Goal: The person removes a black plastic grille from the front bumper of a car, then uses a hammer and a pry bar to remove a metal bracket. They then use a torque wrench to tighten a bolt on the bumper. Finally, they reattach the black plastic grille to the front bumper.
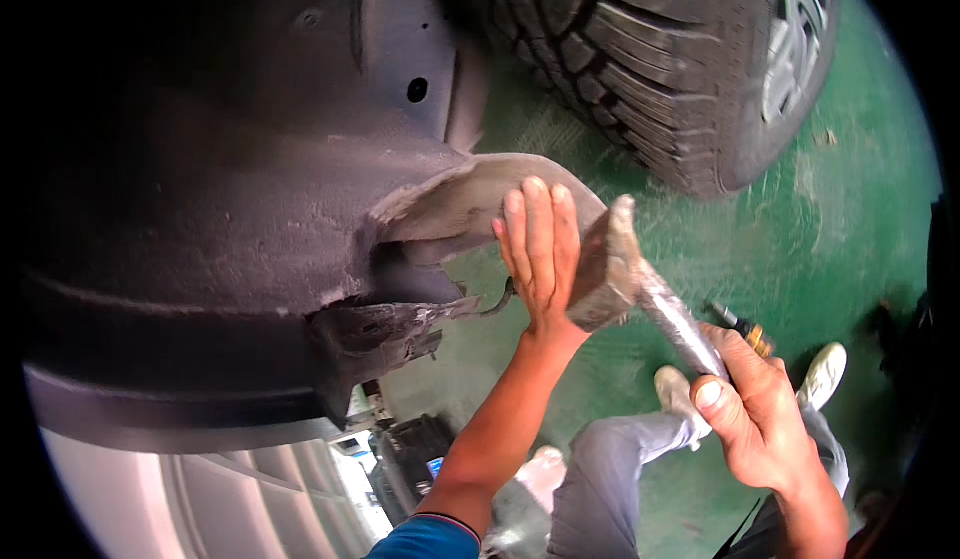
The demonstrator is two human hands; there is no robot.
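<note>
My left hand [540,254] lies flat, fingers straight, against a bent grey flap of wheel-arch liner [455,199] at the edge of a car's dark underside [200,209]. A torn, ragged piece of the liner [375,334] hangs just below and to the left. My right hand [755,414] grips the metal handle of a hammer [610,269]. The hammer's dusty grey head is right beside the back of my left hand, close to the flap's edge.
A chunky black tyre [640,49] with a silver rim [795,29] stands at the upper right on a green floor [820,219]. A small tool [740,324] lies on the floor. My grey-trousered legs and white shoes [825,374] are below, beside a black case [415,459].
</note>
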